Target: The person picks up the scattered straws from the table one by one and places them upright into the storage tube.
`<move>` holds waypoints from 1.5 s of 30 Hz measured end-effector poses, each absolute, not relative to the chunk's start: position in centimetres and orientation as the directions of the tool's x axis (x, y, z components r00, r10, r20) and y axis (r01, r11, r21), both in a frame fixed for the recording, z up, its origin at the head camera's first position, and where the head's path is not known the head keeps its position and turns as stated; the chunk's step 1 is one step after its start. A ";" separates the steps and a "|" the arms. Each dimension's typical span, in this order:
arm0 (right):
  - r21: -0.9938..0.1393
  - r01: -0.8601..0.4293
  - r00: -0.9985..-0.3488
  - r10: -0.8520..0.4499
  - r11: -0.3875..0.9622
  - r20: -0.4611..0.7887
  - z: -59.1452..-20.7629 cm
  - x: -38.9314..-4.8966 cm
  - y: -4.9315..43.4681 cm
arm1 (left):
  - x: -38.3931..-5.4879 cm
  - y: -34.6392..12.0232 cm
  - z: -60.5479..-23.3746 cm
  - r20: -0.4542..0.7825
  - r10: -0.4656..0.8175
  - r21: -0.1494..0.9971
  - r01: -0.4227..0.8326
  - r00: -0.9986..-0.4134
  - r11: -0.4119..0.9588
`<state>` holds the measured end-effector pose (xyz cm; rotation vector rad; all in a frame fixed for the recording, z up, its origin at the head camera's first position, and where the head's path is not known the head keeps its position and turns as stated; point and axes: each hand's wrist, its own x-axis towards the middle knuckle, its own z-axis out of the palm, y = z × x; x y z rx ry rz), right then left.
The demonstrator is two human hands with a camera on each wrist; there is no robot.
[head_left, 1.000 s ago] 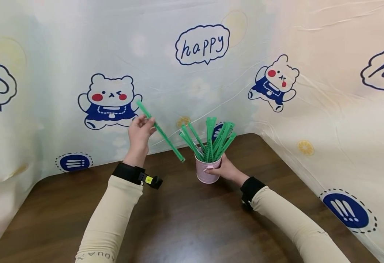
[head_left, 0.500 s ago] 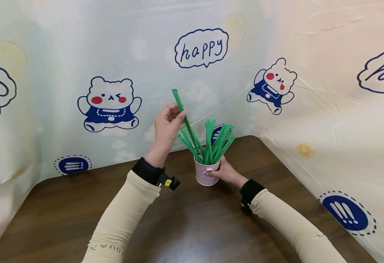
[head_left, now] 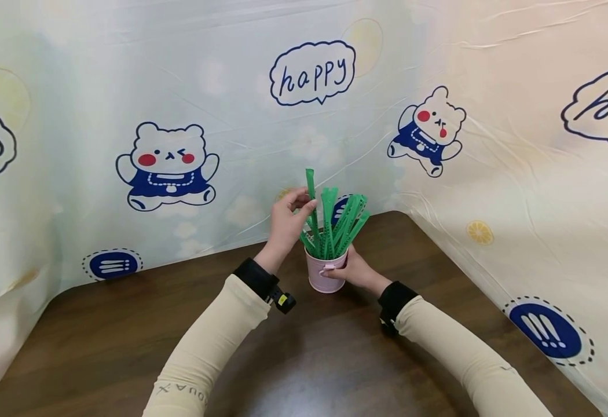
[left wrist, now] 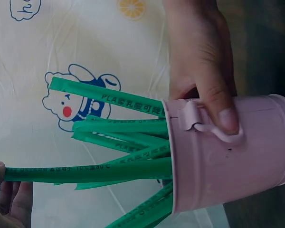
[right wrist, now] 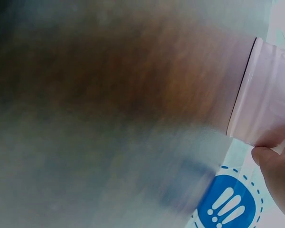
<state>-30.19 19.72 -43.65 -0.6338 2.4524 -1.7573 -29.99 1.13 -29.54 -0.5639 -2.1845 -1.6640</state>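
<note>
My left hand [head_left: 287,225] pinches a green paper-wrapped straw [left wrist: 85,173] near its top end, between thumb and fingers. The lower end of that straw is down inside a small pink bucket [head_left: 326,274], hidden behind the rim. Several other green wrapped straws [left wrist: 123,126], printed with dark lettering, fan out of the same bucket. My right hand [head_left: 358,271] grips the bucket from its right side, and in the left wrist view its thumb [left wrist: 223,111] presses over the small handle loop. The bucket stands upright on the brown table.
The brown wooden table [head_left: 293,353] reaches back to a hanging printed sheet [head_left: 252,104] with bears and lettering, close behind the bucket. The sheet also runs along the table's right edge.
My left hand has brought the straw rightward from beside the bucket, over it, then lowered its end in; the straw is now nearly upright. My right hand has kept its grip.
</note>
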 end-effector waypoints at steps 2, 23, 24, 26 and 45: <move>-0.920 -0.287 -0.916 -0.358 0.265 0.182 -43.7 -30.2 19.8 | -30.1 1.3 -29.9 0.484 0.121 0.830 0.498 -0.867 0.251; -0.917 -0.331 -0.896 -0.380 0.222 0.231 -44.2 -30.5 20.0 | -31.0 2.1 -34.0 0.383 0.215 0.826 0.437 -0.898 0.355; -0.915 -0.334 -0.895 -0.381 0.224 0.234 -44.2 -30.5 20.0 | -31.1 2.1 -34.2 0.376 0.215 0.828 0.431 -0.901 0.358; -0.911 -0.340 -0.893 -0.384 0.233 0.235 -44.3 -30.6 20.0 | -31.2 2.1 -34.5 0.361 0.213 0.832 0.417 -0.908 0.367; -0.907 -0.328 -0.898 -0.386 0.264 0.213 -44.1 -30.8 20.1 | -31.1 2.3 -33.9 0.261 0.172 0.844 0.311 -0.950 0.437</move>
